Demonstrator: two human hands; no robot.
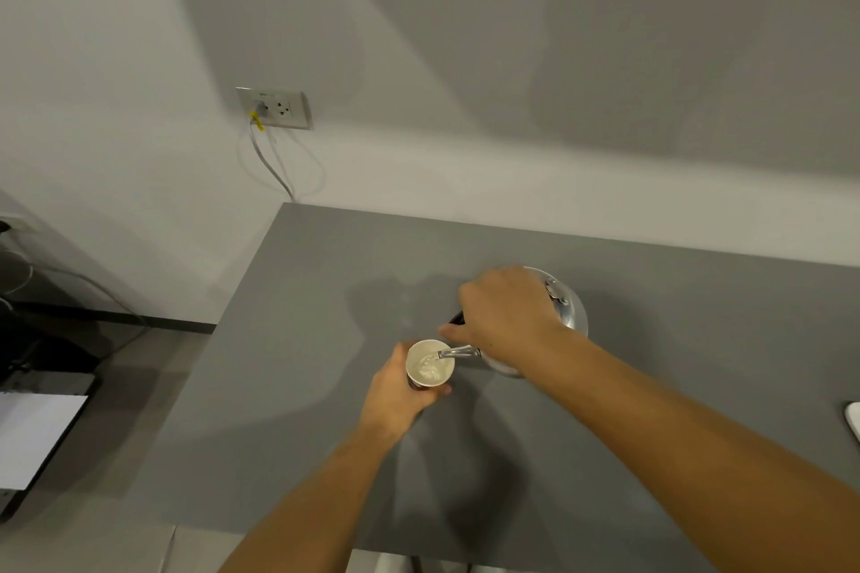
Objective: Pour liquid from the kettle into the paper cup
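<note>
The cup (430, 363) stands on the counter (298, 293), left hand (400, 391) fingers wrapped round it. Just right of the cup, the right hand (507, 316) grips the tilted kettle (570, 316), whose spout (458, 352) reaches leftward over the rim, pouring liquid in.

Water pours from a tilted kettle into a hand-held paper cup on a grey table.

The right hand (505, 316) grips the dark handle of the metal kettle (570, 316), which leans towards the left so that its thin spout (458, 352) reaches over the rim of the white paper cup (430, 363). A clear stream falls from the spout tip, and liquid shows inside the cup. The left hand (400, 391) wraps round the cup's left and near side. Both stand near the middle of the grey table (302, 340). On the white wall behind, a cable (270, 163) hangs from a socket (274, 107). A white object (854, 421) is cut off by the right edge.
</note>
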